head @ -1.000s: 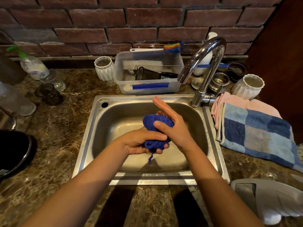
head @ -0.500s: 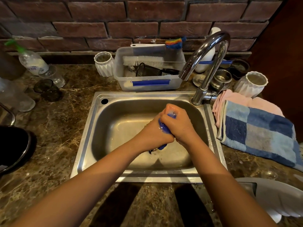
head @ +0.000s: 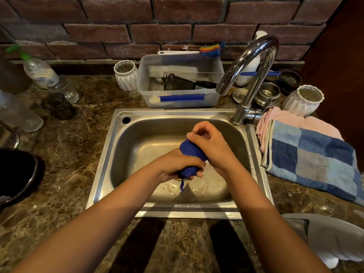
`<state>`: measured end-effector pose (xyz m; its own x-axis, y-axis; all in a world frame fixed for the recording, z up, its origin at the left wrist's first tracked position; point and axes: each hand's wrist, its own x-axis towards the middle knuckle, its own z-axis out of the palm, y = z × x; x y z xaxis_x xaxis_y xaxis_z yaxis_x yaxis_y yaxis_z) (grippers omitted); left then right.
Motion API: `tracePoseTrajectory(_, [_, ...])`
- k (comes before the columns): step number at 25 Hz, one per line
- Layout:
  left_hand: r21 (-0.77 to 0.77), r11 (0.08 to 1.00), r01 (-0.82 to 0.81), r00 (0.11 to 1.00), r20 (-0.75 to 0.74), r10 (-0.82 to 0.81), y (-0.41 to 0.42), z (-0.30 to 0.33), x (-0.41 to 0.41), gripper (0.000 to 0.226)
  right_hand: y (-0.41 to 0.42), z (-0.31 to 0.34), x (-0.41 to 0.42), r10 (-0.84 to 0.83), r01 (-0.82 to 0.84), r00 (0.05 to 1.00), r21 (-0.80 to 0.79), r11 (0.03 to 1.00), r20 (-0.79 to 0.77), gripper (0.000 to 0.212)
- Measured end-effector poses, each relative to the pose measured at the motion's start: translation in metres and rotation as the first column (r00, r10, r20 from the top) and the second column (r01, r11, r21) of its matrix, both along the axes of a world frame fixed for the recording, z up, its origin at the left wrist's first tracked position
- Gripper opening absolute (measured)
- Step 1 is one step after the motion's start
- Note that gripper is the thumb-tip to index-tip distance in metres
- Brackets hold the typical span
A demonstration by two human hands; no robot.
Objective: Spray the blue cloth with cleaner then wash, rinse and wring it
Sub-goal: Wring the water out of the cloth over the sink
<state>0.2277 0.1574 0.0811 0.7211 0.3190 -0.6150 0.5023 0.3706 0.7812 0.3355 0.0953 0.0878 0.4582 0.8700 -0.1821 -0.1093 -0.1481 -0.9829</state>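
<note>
The blue cloth (head: 190,150) is twisted into a tight roll above the steel sink (head: 110,154). My left hand (head: 177,164) is closed around its lower end, and my right hand (head: 212,144) grips its upper end with the fingers curled. A thin blue strand hangs below my left hand. Water and foam lie on the sink floor under the cloth. The chrome tap (head: 248,75) arches over the sink's back right; no water runs from it. A spray bottle (head: 37,71) with a green nozzle stands at the far left by the brick wall.
A clear plastic tub (head: 177,95) with brushes sits behind the sink. White ribbed cups (head: 126,75) (head: 307,99) flank it. A checked blue towel (head: 315,162) over a pink cloth (head: 279,119) lies right of the sink. Glasses (head: 57,107) stand left, a dark pan (head: 15,174) at the left edge.
Both hands were pressed together over the cloth half a second ago. Now they have drawn apart along it, and more of the twisted blue roll shows between them.
</note>
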Motion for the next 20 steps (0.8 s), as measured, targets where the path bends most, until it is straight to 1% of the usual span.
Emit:
tracePoseTrajectory(1, [-0.174,0.982,-0.071,0.997,0.025,0.076,0.002,0.002,-0.005,0.018,-0.002,0.0,0.004,0.063,-0.058,0.996,0.075,0.995,-0.058,0.013])
tracePoseTrajectory(2, [-0.316,0.943,-0.106,0.989,0.063,0.133,0.003,0.004,-0.01,0.019,-0.004,0.0,0.008,0.132,-0.118,0.987,0.14,0.983,-0.093,0.027])
tracePoseTrajectory(3, [-0.434,0.895,-0.1,0.981,0.106,0.161,0.004,0.006,-0.013,0.026,-0.006,0.002,0.011,0.209,-0.189,0.973,0.187,0.964,-0.095,0.048])
tracePoseTrajectory(4, [-0.508,0.86,-0.046,0.977,0.156,0.145,0.003,0.009,-0.016,0.036,-0.006,0.004,0.01,0.289,-0.264,0.953,0.216,0.94,-0.093,0.067])
tracePoseTrajectory(5, [-0.536,0.843,0.034,0.975,0.205,0.091,0.001,0.012,-0.017,0.042,-0.004,0.006,0.008,0.374,-0.339,0.921,0.25,0.907,-0.11,0.079])
tracePoseTrajectory(6, [-0.54,0.832,0.128,0.966,0.259,0.02,-0.001,0.017,-0.018,0.042,-0.003,0.009,0.006,0.452,-0.396,0.881,0.306,0.866,-0.139,0.08])
tracePoseTrajectory(7, [-0.538,0.817,0.208,0.95,0.31,-0.038,-0.003,0.021,-0.017,0.04,-0.001,0.013,0.003,0.499,-0.422,0.853,0.357,0.833,-0.155,0.071])
tracePoseTrajectory(8, [-0.54,0.803,0.254,0.938,0.341,-0.067,-0.004,0.027,-0.017,0.036,0.001,0.018,0.001,0.508,-0.42,0.847,0.388,0.821,-0.158,0.051])
tracePoseTrajectory(9, [-0.536,0.805,0.255,0.939,0.337,-0.073,-0.005,0.034,-0.016,0.03,0.003,0.023,-0.001,0.469,-0.387,0.871,0.384,0.838,-0.145,0.027])
tracePoseTrajectory(10, [-0.497,0.842,0.211,0.953,0.296,-0.063,-0.006,0.039,-0.014,0.022,0.004,0.026,-0.002,0.412,-0.338,0.899,0.364,0.868,-0.147,0.011])
tracePoseTrajectory(11, [-0.406,0.903,0.14,0.971,0.236,-0.044,-0.007,0.041,-0.012,0.015,0.005,0.027,-0.001,0.34,-0.282,0.93,0.319,0.905,-0.142,0.011])
tracePoseTrajectory(12, [-0.271,0.961,0.063,0.985,0.172,-0.016,-0.009,0.041,-0.009,0.014,0.006,0.027,-0.001,0.291,-0.249,0.948,0.274,0.929,-0.125,0.018])
tracePoseTrajectory(13, [-0.129,0.992,-0.003,0.992,0.124,0.02,-0.013,0.039,-0.006,0.018,0.007,0.025,-0.001,0.262,-0.236,0.96,0.23,0.944,-0.094,0.023])
tracePoseTrajectory(14, [-0.004,0.999,-0.051,0.995,0.088,0.051,-0.016,0.036,-0.003,0.02,0.007,0.023,-0.001,0.248,-0.233,0.967,0.182,0.955,-0.06,0.027])
tracePoseTrajectory(16, [0.182,0.978,-0.105,0.994,0.016,0.104,-0.023,0.028,0.001,0.019,0.007,0.017,-0.004,0.208,-0.207,0.978,0.072,0.976,-0.013,0.034])
tracePoseTrajectory(18, [0.31,0.945,-0.105,0.99,-0.06,0.129,-0.027,0.019,0.003,0.016,0.008,0.012,-0.008,0.134,-0.133,0.991,-0.021,0.991,0.026,0.036])
tracePoseTrajectory(20, [0.401,0.912,-0.087,0.989,-0.077,0.128,-0.029,0.013,0.004,0.019,0.007,0.008,-0.011,0.074,-0.065,0.992,-0.089,0.994,0.098,0.039])
